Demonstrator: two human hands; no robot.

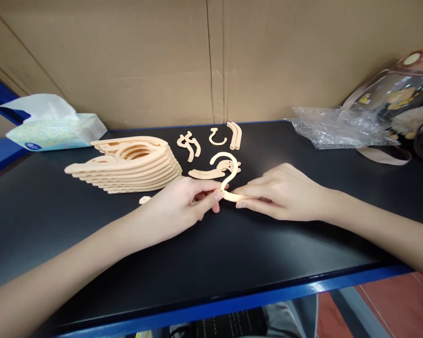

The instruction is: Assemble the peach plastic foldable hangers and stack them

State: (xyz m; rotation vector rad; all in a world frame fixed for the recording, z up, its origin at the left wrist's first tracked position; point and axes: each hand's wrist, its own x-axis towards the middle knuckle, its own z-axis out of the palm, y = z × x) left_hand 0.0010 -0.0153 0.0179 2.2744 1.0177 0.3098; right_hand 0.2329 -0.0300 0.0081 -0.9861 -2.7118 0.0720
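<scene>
One hanger stack, one tissue pack, two hands.

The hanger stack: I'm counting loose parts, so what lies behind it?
Behind the stack of peach hangers sit a tissue pack and the cardboard wall. Anything directly behind the stack is hidden.

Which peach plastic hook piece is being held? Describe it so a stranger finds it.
On the black tabletop, right of the stack of peach plastic hangers, the left hand and right hand meet. They pinch the peach question-mark-shaped hook, the only piece lifted upright; its neighbours lie flat.
</scene>
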